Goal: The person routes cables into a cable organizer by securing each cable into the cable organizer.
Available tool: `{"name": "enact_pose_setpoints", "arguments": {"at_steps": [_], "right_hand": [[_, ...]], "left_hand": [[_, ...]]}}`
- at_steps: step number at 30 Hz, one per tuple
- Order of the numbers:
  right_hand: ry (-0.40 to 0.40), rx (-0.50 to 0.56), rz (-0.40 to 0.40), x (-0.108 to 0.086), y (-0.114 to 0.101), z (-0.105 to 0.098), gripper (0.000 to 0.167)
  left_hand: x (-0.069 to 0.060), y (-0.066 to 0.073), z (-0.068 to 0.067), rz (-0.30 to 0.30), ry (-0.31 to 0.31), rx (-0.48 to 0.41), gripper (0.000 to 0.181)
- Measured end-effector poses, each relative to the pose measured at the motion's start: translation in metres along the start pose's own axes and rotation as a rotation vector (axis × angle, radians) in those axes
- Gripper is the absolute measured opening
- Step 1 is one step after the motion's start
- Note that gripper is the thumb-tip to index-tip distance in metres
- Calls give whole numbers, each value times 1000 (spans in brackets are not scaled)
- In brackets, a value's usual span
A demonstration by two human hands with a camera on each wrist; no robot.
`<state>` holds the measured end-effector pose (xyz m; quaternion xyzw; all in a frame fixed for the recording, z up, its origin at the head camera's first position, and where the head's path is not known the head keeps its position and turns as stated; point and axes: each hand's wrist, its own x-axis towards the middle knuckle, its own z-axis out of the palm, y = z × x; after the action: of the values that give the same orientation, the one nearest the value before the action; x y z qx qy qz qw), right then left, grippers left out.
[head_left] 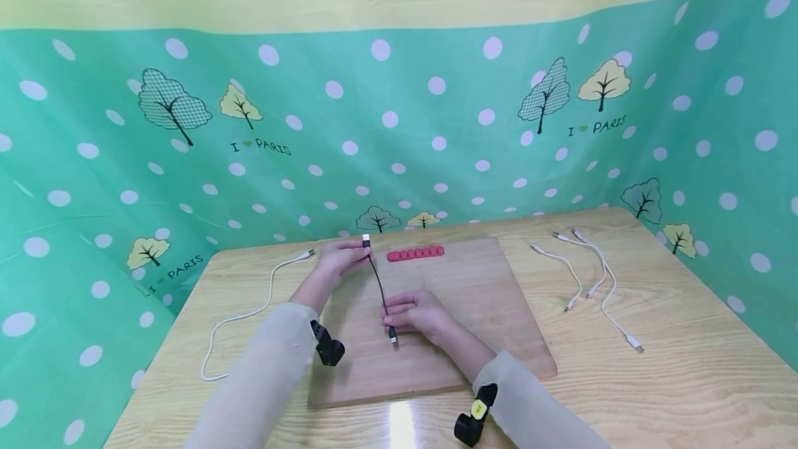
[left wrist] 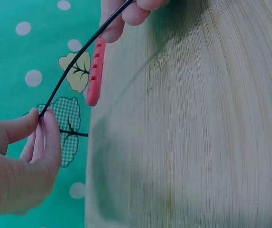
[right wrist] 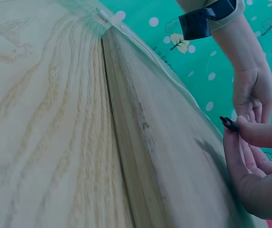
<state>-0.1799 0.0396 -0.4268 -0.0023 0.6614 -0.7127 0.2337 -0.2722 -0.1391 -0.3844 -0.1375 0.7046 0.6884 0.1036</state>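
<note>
A short black cable [head_left: 379,283] is held up at both ends above the wooden board [head_left: 461,296]. My left hand [head_left: 339,256] pinches its upper end, where a plug with a pale metal tip points away from me. The right hand [head_left: 419,314] pinches the lower end, its plug pointing toward me. In the left wrist view the black cable [left wrist: 74,57] runs from the left hand's [left wrist: 24,161] thumb and fingertips to the right hand's fingers [left wrist: 112,28]. In the right wrist view a black plug [right wrist: 228,123] sticks out from the right hand's [right wrist: 259,166] pinch.
A red slotted holder [head_left: 415,253] lies at the board's far edge. One white cable [head_left: 271,289] curves on the table left of the board; several white cables [head_left: 614,289] lie to its right. A dotted green curtain [head_left: 399,123] stands behind the table.
</note>
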Motion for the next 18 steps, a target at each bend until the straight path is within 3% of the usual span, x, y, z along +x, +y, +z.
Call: {"name": "enact_pose_setpoints", "arguments": {"at_steps": [10,18], "right_hand": [[40,-57,11,1,-2,-10,37],[92,-38,8,1,-4,-14,34]], "left_hand": [[9,0,11,7,-58,-18,44],[16,1,20,-4,-57,-42,44]]}}
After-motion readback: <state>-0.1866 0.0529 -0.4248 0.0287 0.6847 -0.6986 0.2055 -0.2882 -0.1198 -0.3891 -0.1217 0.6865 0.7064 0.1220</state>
